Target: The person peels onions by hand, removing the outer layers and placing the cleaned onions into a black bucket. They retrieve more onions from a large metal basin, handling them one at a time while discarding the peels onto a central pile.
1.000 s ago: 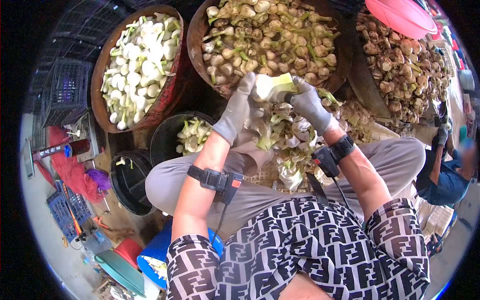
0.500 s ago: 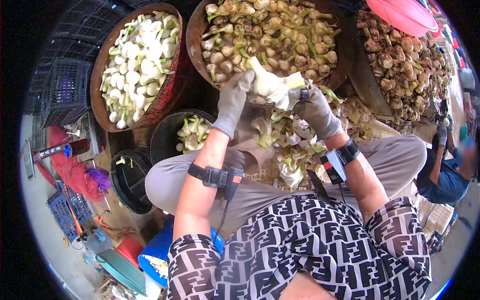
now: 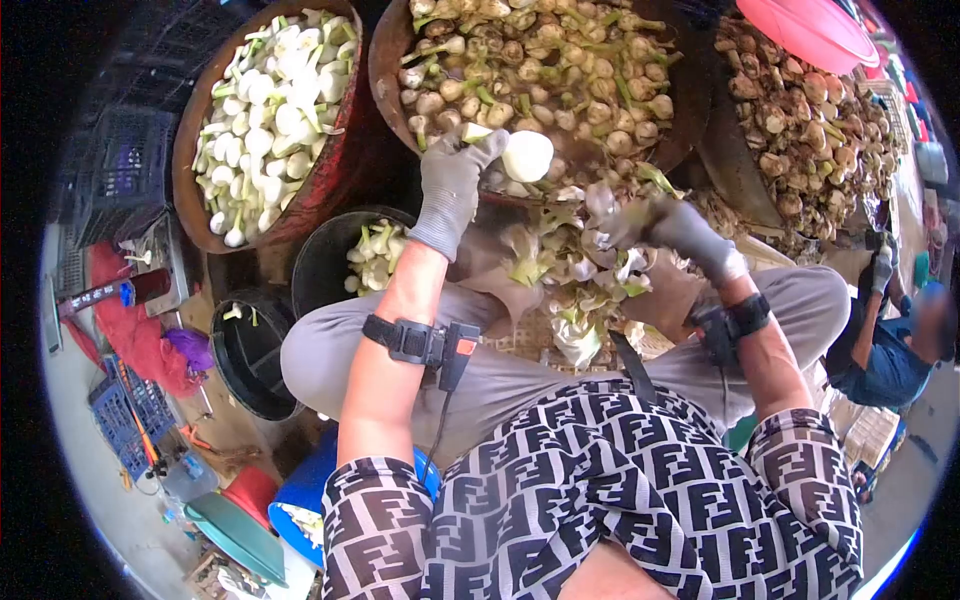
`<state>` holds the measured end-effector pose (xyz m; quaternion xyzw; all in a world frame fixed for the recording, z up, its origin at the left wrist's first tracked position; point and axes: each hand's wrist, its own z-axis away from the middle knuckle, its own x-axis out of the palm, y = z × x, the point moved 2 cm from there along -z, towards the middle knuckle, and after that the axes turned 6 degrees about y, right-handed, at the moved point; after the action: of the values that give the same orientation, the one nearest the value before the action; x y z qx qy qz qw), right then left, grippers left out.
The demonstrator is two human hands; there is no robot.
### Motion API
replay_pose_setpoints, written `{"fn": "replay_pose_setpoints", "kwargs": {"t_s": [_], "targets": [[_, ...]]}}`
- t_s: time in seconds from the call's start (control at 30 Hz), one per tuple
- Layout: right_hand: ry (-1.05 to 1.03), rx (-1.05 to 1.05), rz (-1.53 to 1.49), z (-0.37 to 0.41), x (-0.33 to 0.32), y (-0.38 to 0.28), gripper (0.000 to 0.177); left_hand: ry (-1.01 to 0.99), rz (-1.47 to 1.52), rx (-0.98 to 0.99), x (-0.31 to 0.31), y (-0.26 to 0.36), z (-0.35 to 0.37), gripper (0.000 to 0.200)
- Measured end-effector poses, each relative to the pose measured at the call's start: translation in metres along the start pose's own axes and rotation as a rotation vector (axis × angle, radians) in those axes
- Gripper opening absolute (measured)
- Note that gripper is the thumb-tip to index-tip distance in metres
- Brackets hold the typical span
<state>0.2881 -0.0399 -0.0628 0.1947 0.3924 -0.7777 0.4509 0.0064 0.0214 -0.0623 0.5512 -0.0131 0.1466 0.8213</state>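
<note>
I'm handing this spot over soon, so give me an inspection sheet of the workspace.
Surface: pale openwork base, partly under leafy skins.
Things: left hand holds a white bulb by its stalk; right hand is among the skins, blurred, grip unclear.
Clutter: red netting, blue crate and green basin at the left.
Hands: both gloved, well apart.
Cables: one hangs from each wrist unit; snags, nothing seen.
Surroundings: tub of white bulbs, tub of bulbs in murky water, heap of soiled bulbs; another person at the right.
</note>
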Motion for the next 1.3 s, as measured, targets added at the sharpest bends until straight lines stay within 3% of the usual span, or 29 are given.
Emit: {"fn": "replay_pose_setpoints", "kwargs": {"t_s": [0.07,0.1,0.17,0.2,0.27,0.37,0.47,0.57,0.67,0.7,0.8,0.93,0.97,1.03,1.1,1.2,1.27,1.3], "targets": [[0.182,-0.112,0.410,0.012,-0.004,-0.029,0.019,-0.047,-0.163,-0.029,0.007,-0.002,0.002,0.019],[0.300,-0.191,-0.023,-0.001,0.002,-0.017,0.020,-0.078,-0.213,-0.009,0.009,-0.007,0.004,0.018],[0.442,-0.382,-0.165,0.006,-0.003,-0.064,0.021,-0.091,-0.345,0.064,0.017,-0.006,0.012,0.019],[0.433,-0.332,-0.262,0.006,-0.001,-0.082,0.026,-0.099,-0.415,0.105,0.021,-0.005,0.016,0.019],[0.512,-0.438,-0.096,-0.010,0.013,-0.096,0.018,-0.072,-0.522,0.139,0.024,-0.011,0.018,0.023],[0.492,-0.409,0.154,-0.019,0.023,-0.101,0.016,-0.071,-0.657,0.287,0.024,-0.009,0.023,0.017],[0.479,-0.399,0.168,-0.019,0.025,-0.095,0.020,-0.135,-0.706,0.225,0.021,-0.014,0.020,0.018],[0.475,-0.295,0.222,-0.019,0.024,-0.089,0.029,-0.267,-0.575,0.109,0.018,-0.015,0.019,0.018],[0.461,-0.127,0.215,-0.021,0.012,-0.070,0.035,-0.485,-0.279,0.059,0.015,-0.001,0.020,0.017],[0.460,-0.150,0.225,-0.024,0.012,-0.057,0.036,-0.579,-0.155,-0.047,0.014,0.006,0.023,0.018],[0.213,-0.009,0.331,-0.019,0.018,-0.040,0.036,-0.665,0.091,-0.052,0.015,0.007,0.022,0.020],[-0.153,-0.001,0.487,-0.007,0.038,-0.005,0.027,-0.344,0.272,-0.139,0.003,-0.002,0.005,0.021],[-0.123,-0.061,0.492,0.001,0.034,-0.004,0.027,-0.256,0.303,-0.193,-0.003,-0.002,-0.003,0.018],[-0.094,-0.111,0.215,0.004,0.021,-0.019,0.030,-0.083,0.394,-0.285,-0.010,-0.011,-0.014,0.018],[0.060,-0.156,-0.053,-0.008,0.028,-0.024,0.031,-0.141,0.471,-0.368,-0.011,-0.024,-0.015,0.018],[-0.092,-0.015,-1.045,0.002,0.011,-0.080,0.018,-0.094,0.519,-0.397,0.008,-0.017,-0.003,0.022],[-0.011,-0.515,-0.904,-0.011,0.019,-0.091,0.017,-0.125,0.422,-0.345,0.009,-0.012,0.003,0.023],[-0.021,-0.546,-0.929,-0.014,0.023,-0.089,0.016,-0.114,0.450,-0.380,0.011,-0.018,-0.001,0.024]]}}
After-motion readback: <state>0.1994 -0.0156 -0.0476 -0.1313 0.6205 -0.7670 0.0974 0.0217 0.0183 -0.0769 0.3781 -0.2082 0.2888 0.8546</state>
